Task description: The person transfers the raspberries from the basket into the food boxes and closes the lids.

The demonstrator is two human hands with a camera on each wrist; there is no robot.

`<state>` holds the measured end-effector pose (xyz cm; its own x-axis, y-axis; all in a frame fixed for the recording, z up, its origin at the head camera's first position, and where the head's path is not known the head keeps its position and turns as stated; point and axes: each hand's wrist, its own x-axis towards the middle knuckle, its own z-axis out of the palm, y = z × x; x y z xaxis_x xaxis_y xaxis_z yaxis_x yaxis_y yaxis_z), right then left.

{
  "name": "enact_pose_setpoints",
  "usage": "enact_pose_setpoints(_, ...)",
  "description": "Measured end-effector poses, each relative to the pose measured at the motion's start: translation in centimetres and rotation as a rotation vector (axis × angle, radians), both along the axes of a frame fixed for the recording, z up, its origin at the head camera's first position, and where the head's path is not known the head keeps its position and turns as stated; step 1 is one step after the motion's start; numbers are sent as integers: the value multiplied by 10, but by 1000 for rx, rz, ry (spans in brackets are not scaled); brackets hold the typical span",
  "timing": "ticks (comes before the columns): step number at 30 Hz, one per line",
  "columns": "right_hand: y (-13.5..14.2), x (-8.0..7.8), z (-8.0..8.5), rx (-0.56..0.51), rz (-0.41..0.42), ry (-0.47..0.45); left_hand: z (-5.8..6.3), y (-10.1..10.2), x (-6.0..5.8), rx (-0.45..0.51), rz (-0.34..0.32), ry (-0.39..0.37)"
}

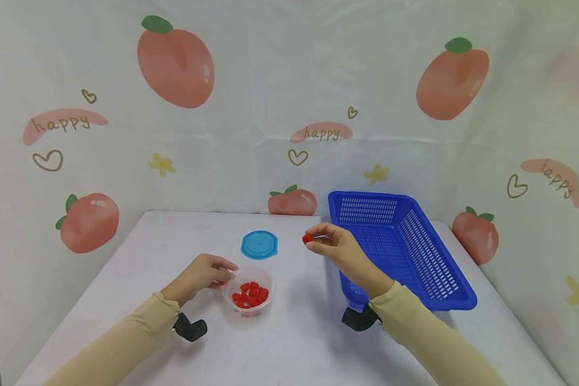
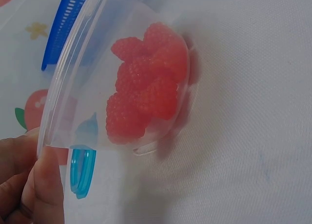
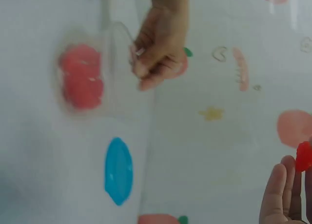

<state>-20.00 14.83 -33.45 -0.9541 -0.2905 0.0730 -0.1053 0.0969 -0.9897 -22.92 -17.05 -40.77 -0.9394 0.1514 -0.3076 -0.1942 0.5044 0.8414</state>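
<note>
Nearest you, left of the middle of the tabletop (image 1: 299, 343), your left hand (image 1: 206, 276) pinches the rim of a clear bowl (image 2: 83, 97) holding red raspberries (image 1: 253, 295). Farther out, your right hand's (image 1: 340, 247) fingers pinch one raspberry (image 1: 306, 239), raised near the left side of the blue basket (image 1: 371, 241) along the right edge. It is probably light, soft and easily crushed: grip its sides gently. Your right sleeve (image 1: 424, 327) hides some of the basket; the right wrist view is blurred, cropping the raised berry.
</note>
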Motion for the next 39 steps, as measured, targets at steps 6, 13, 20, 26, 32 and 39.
enact_pose_setpoints(6,-20,7,-18,-3,60,-27,1,0,0,1,-6,-2)
enact_pose_setpoints(13,-41,13,-39,-10,123,-50,-1,0,-2,5,-6,-1)
enact_pose_setpoints(20,-58,15,-61,21,135,-108,-1,0,-1,-1,-4,4)
enact_pose_setpoints(26,-67,12,-74,45,112,-131,0,0,0,-5,-17,11)
enact_pose_setpoints(32,-71,9,-83,87,88,-151,0,-1,0,-2,-25,16)
enact_pose_setpoints(39,-72,6,-88,106,91,-152,-2,-1,-2,-10,-13,15)
